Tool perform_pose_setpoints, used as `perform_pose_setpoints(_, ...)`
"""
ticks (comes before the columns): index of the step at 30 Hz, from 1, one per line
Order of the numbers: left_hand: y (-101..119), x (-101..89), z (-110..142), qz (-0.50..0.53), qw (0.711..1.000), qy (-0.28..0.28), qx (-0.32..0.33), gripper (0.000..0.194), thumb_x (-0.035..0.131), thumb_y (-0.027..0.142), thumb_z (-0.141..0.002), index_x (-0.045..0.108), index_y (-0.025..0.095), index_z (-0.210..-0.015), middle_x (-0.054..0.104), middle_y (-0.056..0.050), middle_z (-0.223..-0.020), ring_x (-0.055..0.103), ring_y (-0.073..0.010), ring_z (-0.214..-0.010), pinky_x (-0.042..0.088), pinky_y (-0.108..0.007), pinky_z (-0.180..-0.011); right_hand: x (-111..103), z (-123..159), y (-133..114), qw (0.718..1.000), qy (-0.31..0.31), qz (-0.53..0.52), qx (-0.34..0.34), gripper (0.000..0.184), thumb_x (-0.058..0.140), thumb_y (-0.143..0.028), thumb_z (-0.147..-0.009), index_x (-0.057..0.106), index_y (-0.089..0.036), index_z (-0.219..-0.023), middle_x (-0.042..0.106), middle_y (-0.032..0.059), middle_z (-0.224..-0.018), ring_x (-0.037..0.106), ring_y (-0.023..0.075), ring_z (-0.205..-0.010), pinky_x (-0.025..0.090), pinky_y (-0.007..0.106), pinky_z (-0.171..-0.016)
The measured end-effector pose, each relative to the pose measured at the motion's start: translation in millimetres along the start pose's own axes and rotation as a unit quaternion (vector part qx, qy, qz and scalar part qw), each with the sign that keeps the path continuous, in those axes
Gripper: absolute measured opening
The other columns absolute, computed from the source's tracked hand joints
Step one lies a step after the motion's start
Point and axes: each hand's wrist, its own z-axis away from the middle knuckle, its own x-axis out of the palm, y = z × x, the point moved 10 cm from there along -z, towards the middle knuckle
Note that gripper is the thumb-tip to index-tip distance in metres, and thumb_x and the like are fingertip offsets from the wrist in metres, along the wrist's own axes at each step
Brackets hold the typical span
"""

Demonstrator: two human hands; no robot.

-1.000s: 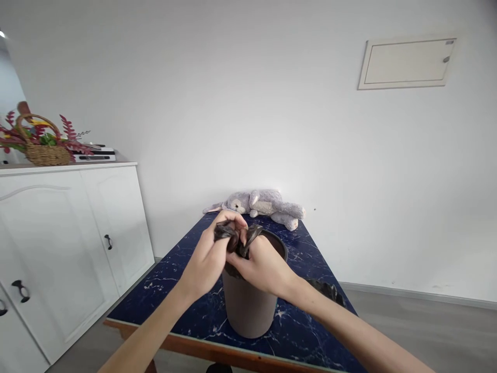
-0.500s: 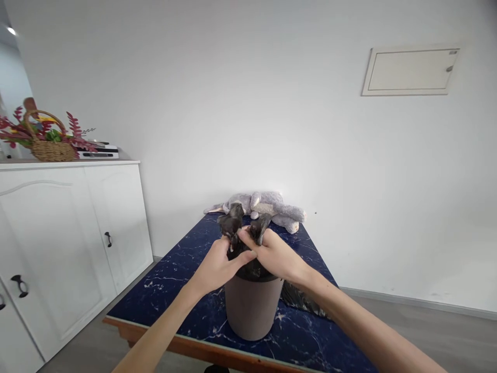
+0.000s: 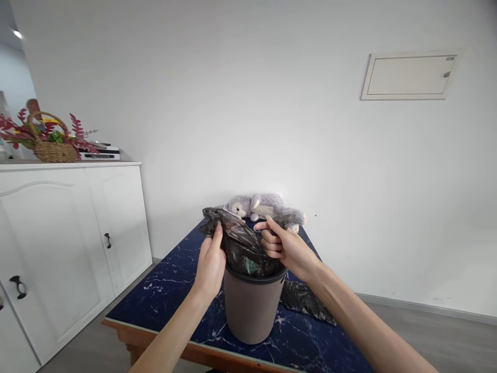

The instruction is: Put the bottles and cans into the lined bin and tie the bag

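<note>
A grey-brown round bin [image 3: 251,305] stands on the dark blue marbled table [image 3: 171,290]. A black plastic bag [image 3: 243,251] rises out of its mouth. My left hand [image 3: 210,261] pinches the bag's left edge. At the bag's right edge my right hand [image 3: 283,248] is closed on the plastic. Both hands hold the bag's top spread a little above the bin's rim. Something greenish shows inside the bag.
Another black bag [image 3: 306,303] lies on the table right of the bin. A grey plush toy [image 3: 264,206] lies at the table's far end by the wall. A white cabinet [image 3: 66,248] with a flower basket [image 3: 52,142] stands at the left.
The hands were bunched together over the bin on the bag's twisted top. Now they have moved apart and the bag's top is pulled open and raised.
</note>
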Motion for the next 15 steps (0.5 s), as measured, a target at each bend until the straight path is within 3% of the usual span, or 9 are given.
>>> perform_pose_setpoints(3,-1.8,7.5,-1.6,0.139,0.989,0.001,-0.051,0.038,0.063,0.054,-0.100,0.053,0.023,-0.082,0.049,0.002,-0.067,0.056,-0.0175,-0.069,0.053,-0.034,-0.073,-0.8,2.5,0.7,0.999,-0.006,-0.034,-0.010,0.045,0.076,-0.060,-0.090,0.058,-0.020,-0.083,0.016,-0.0106,-0.066,0.008,0.0099,-0.057,0.015,0.024,-0.047)
perform_pose_setpoints(6,2.2,12.0,-1.3,0.218,0.974,-0.001,-0.057,0.037,0.066,0.041,-0.099,0.042,0.023,-0.077,0.030,0.006,-0.067,0.038,-0.0118,-0.059,0.049,-0.029,-0.063,-4.4,3.8,-5.3,0.998,0.003,-0.048,-0.032,0.050,0.075,-0.062,-0.090,0.048,-0.023,-0.075,0.017,-0.0102,-0.066,0.010,0.0104,-0.057,0.023,0.024,-0.050)
perform_pose_setpoints(9,4.9,12.6,1.0,0.252,0.967,0.004,-0.039,0.030,0.057,0.041,-0.099,0.042,0.023,-0.080,0.032,0.005,-0.073,0.034,-0.0120,-0.061,0.041,-0.026,-0.056,-4.5,3.0,-7.6,0.999,0.013,0.003,-0.038,0.057,0.071,-0.067,-0.091,0.039,-0.024,-0.072,0.017,-0.0098,-0.067,0.011,0.0104,-0.057,0.020,0.025,-0.050)
perform_pose_setpoints(12,10.2,19.0,2.7,0.147,0.989,-0.017,-0.001,0.037,0.058,0.049,-0.098,0.043,0.023,-0.077,0.036,0.004,-0.072,0.037,-0.0125,-0.062,0.041,-0.027,-0.058,2.1,-0.3,-5.4,0.990,0.011,0.130,-0.048,0.058,0.058,-0.071,-0.096,0.034,-0.025,-0.070,0.021,-0.0088,-0.065,0.016,0.0106,-0.055,0.017,0.027,-0.049)
perform_pose_setpoints(15,12.2,31.7,1.4,-0.038,0.997,-0.063,0.013,0.034,0.077,0.047,-0.087,0.057,0.022,-0.080,0.049,0.002,-0.073,0.051,-0.0152,-0.070,0.048,-0.029,-0.070,15.4,-2.6,-11.7,0.941,0.003,0.316,-0.120,0.041,0.053,-0.051,-0.103,0.044,-0.025,-0.073,0.043,-0.0039,-0.066,0.036,0.0134,-0.059,0.032,0.028,-0.057)
